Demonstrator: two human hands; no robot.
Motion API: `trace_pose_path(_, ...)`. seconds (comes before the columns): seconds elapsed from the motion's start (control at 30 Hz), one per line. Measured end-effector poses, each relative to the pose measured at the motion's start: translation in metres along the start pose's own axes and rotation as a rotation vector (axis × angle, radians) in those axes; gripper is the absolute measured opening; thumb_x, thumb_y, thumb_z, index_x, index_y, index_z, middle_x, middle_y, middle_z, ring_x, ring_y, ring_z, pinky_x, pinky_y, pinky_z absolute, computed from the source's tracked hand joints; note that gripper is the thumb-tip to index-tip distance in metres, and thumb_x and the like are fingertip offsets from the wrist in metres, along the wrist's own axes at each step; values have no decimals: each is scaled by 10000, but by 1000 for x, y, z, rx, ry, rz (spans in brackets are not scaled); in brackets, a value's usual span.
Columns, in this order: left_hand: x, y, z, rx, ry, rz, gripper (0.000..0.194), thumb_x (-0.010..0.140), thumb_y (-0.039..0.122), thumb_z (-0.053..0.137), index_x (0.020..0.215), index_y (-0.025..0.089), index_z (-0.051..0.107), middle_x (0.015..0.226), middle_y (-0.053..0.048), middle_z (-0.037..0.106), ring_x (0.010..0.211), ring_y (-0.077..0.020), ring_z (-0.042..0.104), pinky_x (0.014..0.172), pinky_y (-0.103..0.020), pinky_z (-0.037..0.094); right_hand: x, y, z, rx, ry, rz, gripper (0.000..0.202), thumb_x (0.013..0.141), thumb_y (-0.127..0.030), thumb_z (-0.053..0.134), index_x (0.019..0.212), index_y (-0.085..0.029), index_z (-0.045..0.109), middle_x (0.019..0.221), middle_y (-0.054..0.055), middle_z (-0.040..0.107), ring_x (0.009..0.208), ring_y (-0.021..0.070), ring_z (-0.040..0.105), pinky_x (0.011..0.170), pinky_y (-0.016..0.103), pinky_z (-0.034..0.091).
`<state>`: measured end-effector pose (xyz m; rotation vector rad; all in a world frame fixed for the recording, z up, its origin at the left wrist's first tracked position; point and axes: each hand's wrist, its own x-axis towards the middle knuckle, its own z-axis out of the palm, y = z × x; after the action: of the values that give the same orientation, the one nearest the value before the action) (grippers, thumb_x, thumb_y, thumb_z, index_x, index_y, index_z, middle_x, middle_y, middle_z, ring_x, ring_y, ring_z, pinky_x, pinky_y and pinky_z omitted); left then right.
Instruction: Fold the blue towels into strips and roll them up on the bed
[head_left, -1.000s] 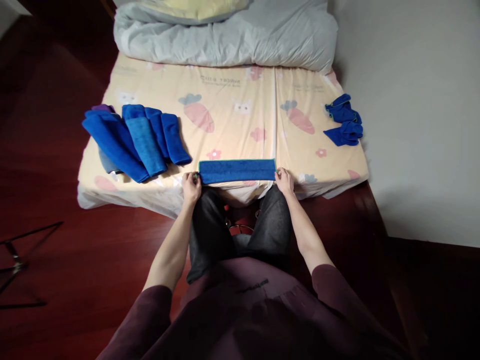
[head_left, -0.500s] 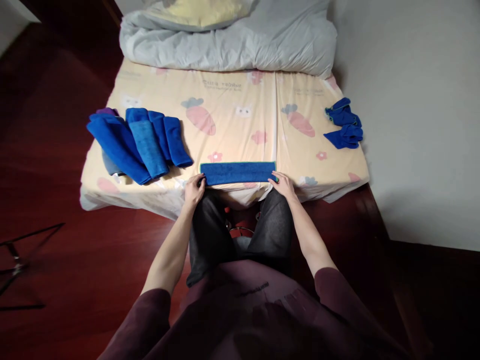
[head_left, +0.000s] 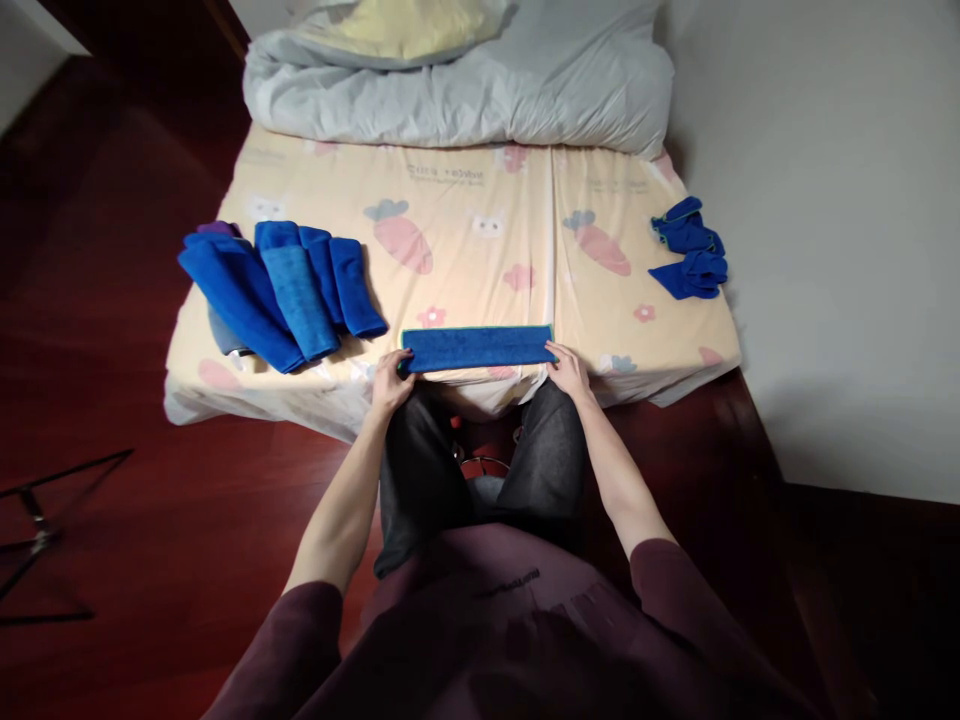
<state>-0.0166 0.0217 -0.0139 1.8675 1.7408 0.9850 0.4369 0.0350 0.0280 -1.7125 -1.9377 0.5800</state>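
Note:
A blue cloth (head_left: 478, 347) with a thin green edge lies as a long flat strip along the bed's near edge. My left hand (head_left: 394, 378) is at its left end, fingers closed on the corner. At the opposite end my right hand (head_left: 568, 368) pinches the near corner. Several rolled or folded blue cloths (head_left: 300, 290) lie side by side on the left of the bed, with a bit of purple cloth (head_left: 219, 230) behind them. Crumpled blue cloths (head_left: 688, 250) rest at the bed's right edge.
The bed (head_left: 480, 270) has a yellow sheet printed with carrots. A grey quilt (head_left: 465, 100) and a yellow pillow (head_left: 420, 25) lie at its far end. A wall (head_left: 840, 250) rises on the right. Black stand legs (head_left: 41, 540) are on the floor at left.
My right hand has shifted very slightly right along the strip's end. The cloth and my left hand are nearly unchanged; the whole view has moved slightly.

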Motion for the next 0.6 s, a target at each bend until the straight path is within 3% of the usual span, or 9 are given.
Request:
trace_pose_path(0.17,-1,7,-2,-32,39,31,466,711,120,543,1140,183,712,1319,-139,711,1356,-314,557,1201,-532,436,0,1,0,-7,14,-2,496,908,-93,552,1352,-227,729,1475,49,662,1350,220,643,1216,421,493)
trace_pose_path(0.4,-5,10,-5,-51,58,24,562,750,102,487,1272,167,687,1321,-154,680,1343,-307,562,1212,-522,432,0,0,-1,-8,15,-11,453,964,-149,507,1372,-227,686,1506,42,638,1392,212,606,1230,424,468)
trace_pose_path(0.6,-6,0,-1,-51,107,-13,419,883,166,473,1250,206,672,1248,-161,659,1268,-319,599,1151,-510,482,1,1,-1,-27,4,27,462,997,-189,477,1438,-225,611,1488,63,649,1366,235,621,1207,435,482)
